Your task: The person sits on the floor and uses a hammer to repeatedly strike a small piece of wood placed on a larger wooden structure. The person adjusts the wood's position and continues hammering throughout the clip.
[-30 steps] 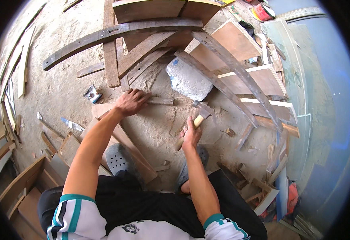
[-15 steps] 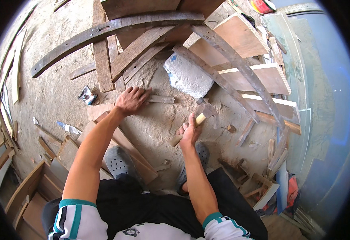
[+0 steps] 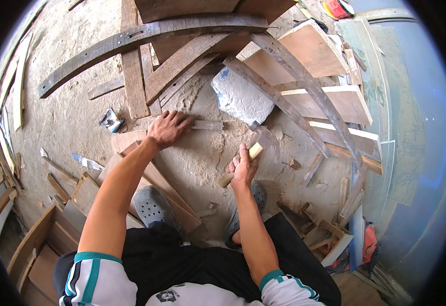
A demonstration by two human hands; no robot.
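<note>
My right hand [image 3: 242,166] is wrapped round the pale wooden handle of a claw hammer [image 3: 255,151]. The hammer's metal head, smeared by motion, is over the ground just below a white block [image 3: 238,97]. Farther left, my left hand [image 3: 169,127] reaches down to the floor, its fingers curled over a short wooden strip [image 3: 208,125]. One end of that strip sticks out to the right of the fingers; the rest is hidden beneath the hand. A small wood piece with a nail in it [image 3: 294,164] lies right of the hammer.
A long curved timber [image 3: 182,26] and crossed planks [image 3: 135,76] lie ahead. Plywood panels [image 3: 330,104] stand at the right, beside blue-grey sheets [image 3: 411,153]. Boards [image 3: 164,188] lie by my left shoe [image 3: 154,204]. A wooden box frame [image 3: 34,234] sits lower left.
The hammer's head has shifted slightly and blurred, while my right hand keeps its grip. My left hand stays on the strip. The whole view has moved a little.
</note>
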